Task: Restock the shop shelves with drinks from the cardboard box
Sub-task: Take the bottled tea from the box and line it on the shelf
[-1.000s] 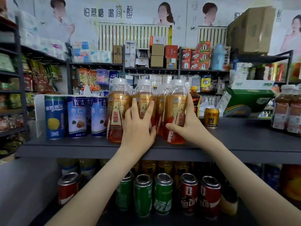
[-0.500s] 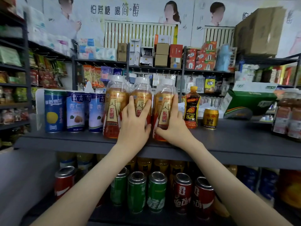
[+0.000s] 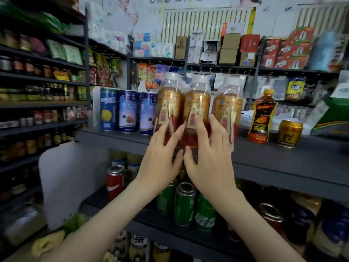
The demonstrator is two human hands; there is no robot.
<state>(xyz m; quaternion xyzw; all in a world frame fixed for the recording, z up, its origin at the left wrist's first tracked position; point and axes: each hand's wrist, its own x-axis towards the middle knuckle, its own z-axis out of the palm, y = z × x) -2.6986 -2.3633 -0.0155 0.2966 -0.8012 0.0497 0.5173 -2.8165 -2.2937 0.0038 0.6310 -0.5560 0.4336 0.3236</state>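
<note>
Both bare forearms reached up and forward from the lower edge, drawing together toward the wrists. The left hand and right hand were raised side by side, backs toward the camera, fingers straight and spread, thumbs nearly meeting.

Dim, even indoor light, heavy motion blur, wide-angle warp at the edges, faint glare on the bottles.

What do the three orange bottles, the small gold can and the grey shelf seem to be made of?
Orange bottles: likely clear plastic, glossy; glare streaks, and see-through necks above the amber drink.
Gold can: probably metal, shiny, with a bright top rim.
Grey shelf: matte dark finish, perhaps painted metal or board; the picture leaves it open.
</note>
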